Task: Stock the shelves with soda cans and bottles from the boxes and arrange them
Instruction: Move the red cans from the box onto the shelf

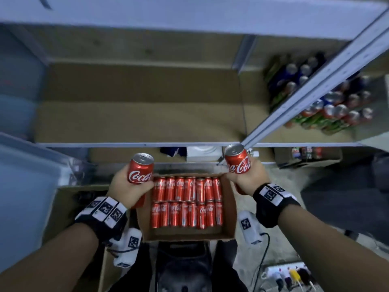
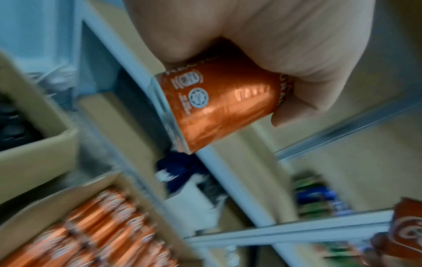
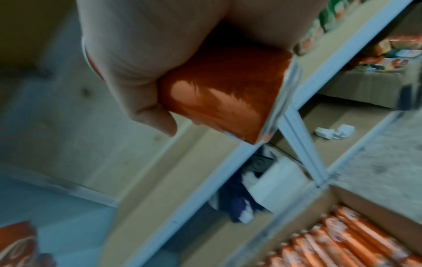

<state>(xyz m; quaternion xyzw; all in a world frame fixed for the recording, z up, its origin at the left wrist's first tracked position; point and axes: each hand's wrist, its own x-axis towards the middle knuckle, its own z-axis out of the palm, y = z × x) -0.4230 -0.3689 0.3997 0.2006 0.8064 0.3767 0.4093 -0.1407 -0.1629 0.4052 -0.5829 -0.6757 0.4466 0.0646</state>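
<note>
An open cardboard box (image 1: 228, 207) below me holds two rows of red Coca-Cola cans (image 1: 187, 201) lying on their sides. My left hand (image 1: 128, 188) grips one red can (image 1: 141, 168) upright, above the box's left corner. My right hand (image 1: 246, 182) grips another red can (image 1: 237, 162) above the box's right corner. Both cans are just in front of the shelf's front edge (image 1: 136, 144). The brown shelf board (image 1: 136, 119) behind it is bare. In the left wrist view my fingers (image 2: 274, 45) wrap the can (image 2: 223, 104). The right wrist view shows the same grip (image 3: 141, 54) on the other can (image 3: 223, 101).
Mixed blue, red and green cans (image 1: 336, 108) crowd the shelf bay to the right, beyond a slanting metal post (image 1: 315, 85). A blue bin (image 1: 25, 186) stands at the left. A white box (image 1: 202, 153) sits on the lower shelf. A power strip (image 1: 288, 272) lies on the floor.
</note>
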